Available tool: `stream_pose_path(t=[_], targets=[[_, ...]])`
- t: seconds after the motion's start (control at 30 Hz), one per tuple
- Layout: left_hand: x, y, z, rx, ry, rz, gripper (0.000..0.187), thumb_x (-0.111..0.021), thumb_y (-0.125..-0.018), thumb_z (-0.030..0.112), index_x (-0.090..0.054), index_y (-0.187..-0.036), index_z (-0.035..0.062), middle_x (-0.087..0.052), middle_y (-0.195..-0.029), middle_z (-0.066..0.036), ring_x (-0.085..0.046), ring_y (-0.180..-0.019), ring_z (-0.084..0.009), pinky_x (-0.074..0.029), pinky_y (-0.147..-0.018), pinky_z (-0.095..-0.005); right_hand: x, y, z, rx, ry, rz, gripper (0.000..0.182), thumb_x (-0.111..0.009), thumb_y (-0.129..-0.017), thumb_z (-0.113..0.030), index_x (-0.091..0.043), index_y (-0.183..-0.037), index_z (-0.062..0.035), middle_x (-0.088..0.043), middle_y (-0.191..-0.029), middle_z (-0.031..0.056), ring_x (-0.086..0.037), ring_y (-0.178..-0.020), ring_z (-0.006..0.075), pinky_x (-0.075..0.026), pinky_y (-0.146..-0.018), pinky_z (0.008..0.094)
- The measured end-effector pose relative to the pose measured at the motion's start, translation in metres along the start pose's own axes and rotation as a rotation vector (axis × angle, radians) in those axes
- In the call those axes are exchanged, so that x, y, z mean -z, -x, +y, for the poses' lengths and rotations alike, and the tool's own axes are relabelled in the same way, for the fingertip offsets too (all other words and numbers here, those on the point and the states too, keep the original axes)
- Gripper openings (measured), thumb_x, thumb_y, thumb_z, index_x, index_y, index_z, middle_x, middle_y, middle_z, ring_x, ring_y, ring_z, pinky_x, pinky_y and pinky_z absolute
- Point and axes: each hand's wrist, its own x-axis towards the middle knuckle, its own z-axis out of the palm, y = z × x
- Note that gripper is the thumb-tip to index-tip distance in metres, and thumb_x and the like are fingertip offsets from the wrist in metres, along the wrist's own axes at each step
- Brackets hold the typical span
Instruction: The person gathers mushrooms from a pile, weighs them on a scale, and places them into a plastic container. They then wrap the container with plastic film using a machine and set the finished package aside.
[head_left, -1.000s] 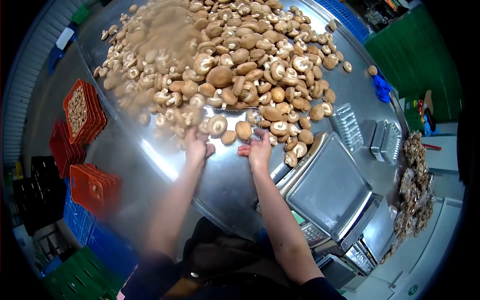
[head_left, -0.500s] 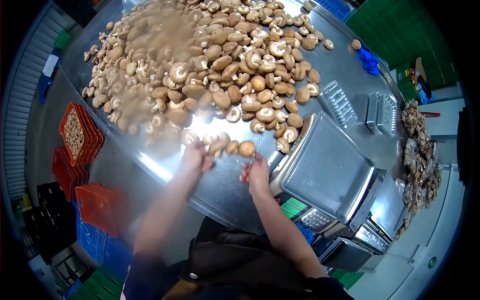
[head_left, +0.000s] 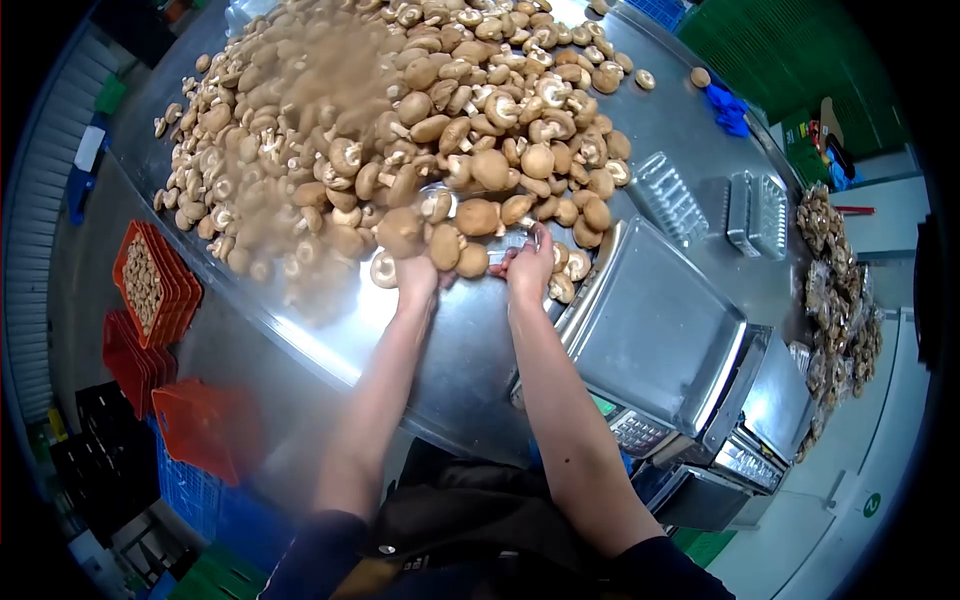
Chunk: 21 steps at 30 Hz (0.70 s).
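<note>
A large heap of brown mushrooms (head_left: pixel 430 128) lies on the metal table (head_left: pixel 450 375). At its near edge, my left hand (head_left: pixel 418 278) is under and behind several mushrooms, its fingers mostly hidden by them. My right hand (head_left: pixel 527 262) is to the right of the same mushrooms, with its fingers curled beside a clear plastic surface that shows between the hands. Whether the fingers grip that plastic or a mushroom I cannot make out. Several mushrooms (head_left: pixel 458 252) sit between the two hands.
Right of my hands stands a scale (head_left: pixel 655 320) with a flat metal plate. Behind it lie clear trays (head_left: pixel 672 200), more trays (head_left: pixel 757 215) and a blue glove (head_left: pixel 727 110). Bagged mushrooms (head_left: pixel 835 310) line the right side. Orange crates (head_left: pixel 195 425) stand at the lower left.
Both hands have moved up toward the heap, and my left hand has also moved right, closer to my right. More mushrooms now lie around and between them.
</note>
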Motion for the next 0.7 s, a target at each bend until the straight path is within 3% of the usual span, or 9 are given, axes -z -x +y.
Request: stream_pose_path(t=[0.1, 0.33, 0.5, 0.6, 0.7], targets=[[0.014, 0.020, 0.012, -0.014, -0.030, -0.035, 0.041, -0.043, -0.092, -0.004, -0.040, -0.133, -0.0047, -0.062, -0.084, -0.016, -0.052, -0.046, -0.0164, -0.036, -0.033, -0.0255, 0.007, 0.026, 0.002, 0.069, -0.048, -0.069, 0.040, -0.031, -0.100, -0.006, -0.033, -0.140, -0.0088, -0.047, -0.068, 0.0063, -0.045, -0.046, 0.0129, -0.051, -0.042, 0.0324], [0.012, 0.081, 0.063, -0.060, -0.146, -0.100, 0.039, -0.045, -0.093, 0.002, -0.043, -0.131, -0.0012, -0.065, -0.086, -0.018, -0.060, -0.050, -0.0202, -0.044, -0.034, -0.0263, 0.035, 0.082, -0.031, 0.046, -0.036, -0.225, 0.043, -0.033, -0.102, -0.008, -0.028, -0.144, -0.0118, -0.054, -0.077, 0.0104, -0.047, -0.047, 0.0111, -0.054, -0.045, 0.0321], [-0.021, 0.124, 0.057, 0.020, -0.155, -0.259, 0.034, -0.040, -0.092, -0.001, -0.044, -0.125, -0.0031, -0.065, -0.083, -0.019, -0.062, -0.050, -0.0211, -0.048, -0.036, -0.0273, 0.111, 0.110, -0.067, 0.269, 0.196, -0.235, 0.045, -0.041, -0.100, -0.009, -0.028, -0.142, -0.0066, -0.062, -0.085, 0.0116, -0.051, -0.047, 0.0086, -0.049, -0.039, 0.0259], [-0.050, 0.140, 0.026, 0.165, -0.109, -0.326, 0.033, -0.038, -0.092, -0.003, -0.043, -0.124, -0.0038, -0.065, -0.082, -0.020, -0.064, -0.051, -0.0218, -0.051, -0.038, -0.0281, 0.173, 0.115, -0.075, 0.424, 0.299, -0.078, 0.038, -0.051, -0.095, -0.008, -0.044, -0.132, -0.0035, -0.059, -0.104, 0.0119, -0.059, -0.073, 0.0101, -0.052, -0.054, 0.0228], [-0.087, 0.160, -0.010, 0.267, -0.168, -0.382, 0.031, -0.040, -0.098, 0.005, -0.039, -0.127, -0.0048, -0.064, -0.084, -0.020, -0.064, -0.052, -0.0217, -0.052, -0.040, -0.0275, 0.239, 0.110, -0.070, 0.722, 0.652, 0.149, 0.034, -0.056, -0.091, -0.007, -0.051, -0.124, -0.0010, -0.053, -0.119, 0.0126, -0.057, -0.098, 0.0169, -0.052, -0.075, 0.0277]])
